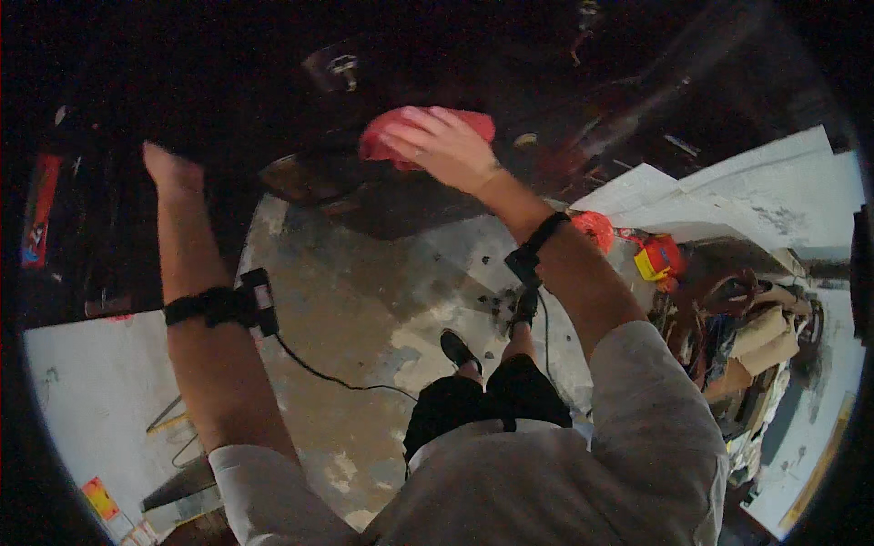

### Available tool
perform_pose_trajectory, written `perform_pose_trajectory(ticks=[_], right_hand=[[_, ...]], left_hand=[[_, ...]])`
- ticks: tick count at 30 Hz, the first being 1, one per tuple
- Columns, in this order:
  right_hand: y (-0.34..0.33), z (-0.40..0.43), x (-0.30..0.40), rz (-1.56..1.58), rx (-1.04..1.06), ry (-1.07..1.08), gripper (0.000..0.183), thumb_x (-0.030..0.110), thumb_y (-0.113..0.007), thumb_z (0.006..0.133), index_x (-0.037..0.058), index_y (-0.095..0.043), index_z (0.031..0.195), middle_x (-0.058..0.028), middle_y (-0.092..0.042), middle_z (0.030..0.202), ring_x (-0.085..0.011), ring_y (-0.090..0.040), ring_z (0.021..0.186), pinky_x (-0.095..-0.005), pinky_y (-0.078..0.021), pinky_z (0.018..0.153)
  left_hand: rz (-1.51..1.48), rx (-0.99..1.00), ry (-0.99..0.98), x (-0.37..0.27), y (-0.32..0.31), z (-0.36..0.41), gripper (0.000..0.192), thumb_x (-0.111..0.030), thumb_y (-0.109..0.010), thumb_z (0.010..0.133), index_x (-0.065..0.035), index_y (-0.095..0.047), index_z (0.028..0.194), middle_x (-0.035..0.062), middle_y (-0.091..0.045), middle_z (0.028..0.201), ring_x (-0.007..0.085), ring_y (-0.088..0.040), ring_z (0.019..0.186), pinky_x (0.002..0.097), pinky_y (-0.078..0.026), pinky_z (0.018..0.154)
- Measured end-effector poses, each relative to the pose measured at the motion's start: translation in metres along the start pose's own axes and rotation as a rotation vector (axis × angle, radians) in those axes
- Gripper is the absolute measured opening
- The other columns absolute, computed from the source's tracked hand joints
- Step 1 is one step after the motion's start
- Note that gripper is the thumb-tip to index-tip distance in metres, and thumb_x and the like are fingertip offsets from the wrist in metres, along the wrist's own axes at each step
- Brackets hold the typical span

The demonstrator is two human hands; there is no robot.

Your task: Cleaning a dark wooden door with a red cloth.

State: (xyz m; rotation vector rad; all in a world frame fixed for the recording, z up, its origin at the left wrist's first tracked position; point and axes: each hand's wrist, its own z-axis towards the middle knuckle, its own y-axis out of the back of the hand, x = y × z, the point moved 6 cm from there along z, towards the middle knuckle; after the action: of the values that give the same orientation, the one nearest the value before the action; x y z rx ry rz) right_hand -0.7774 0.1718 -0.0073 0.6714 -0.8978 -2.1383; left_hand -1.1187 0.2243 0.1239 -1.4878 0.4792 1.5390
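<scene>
My right hand is spread over a red cloth, pressing it against a dark surface that lies in deep shadow at the top of the view. Further left, my left hand reaches up to the same dark area; its fingers are mostly lost in the shadow, so what they touch cannot be told. Each forearm wears a black strap with a small device, and a cable runs from each.
Below me is a stained concrete floor. White sheets lie at the right, above a pile of brown material. Near them are an orange-red roll and a red and yellow object. A white panel stands at lower left.
</scene>
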Motion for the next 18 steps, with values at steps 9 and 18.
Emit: perform_pose_trajectory(ticks=[9,18], right_hand=[[-0.017,0.018,0.016,0.057,-0.248,0.248,0.041,0.028,-0.057,0.097,0.02,-0.056,0.138,0.0044,-0.056,0.145,-0.0145,-0.048,0.141,-0.033,-0.04,0.118],[0.061,-0.111,-0.142,-0.062,0.106,0.317,0.043,0.03,-0.058,0.097,0.0225,-0.056,0.14,0.0028,-0.053,0.15,-0.0134,-0.051,0.139,-0.0309,-0.0424,0.114]], left_hand=[[0.086,0.094,0.029,0.0,0.064,0.044,0.05,-0.028,-0.047,0.106,0.0031,-0.055,0.145,0.0182,-0.062,0.14,0.0377,-0.063,0.122,0.0529,-0.052,0.106],[0.174,0.055,0.053,0.006,0.1,0.056,0.05,-0.029,-0.048,0.106,0.0029,-0.055,0.144,0.018,-0.062,0.14,0.0376,-0.063,0.122,0.0531,-0.052,0.106]])
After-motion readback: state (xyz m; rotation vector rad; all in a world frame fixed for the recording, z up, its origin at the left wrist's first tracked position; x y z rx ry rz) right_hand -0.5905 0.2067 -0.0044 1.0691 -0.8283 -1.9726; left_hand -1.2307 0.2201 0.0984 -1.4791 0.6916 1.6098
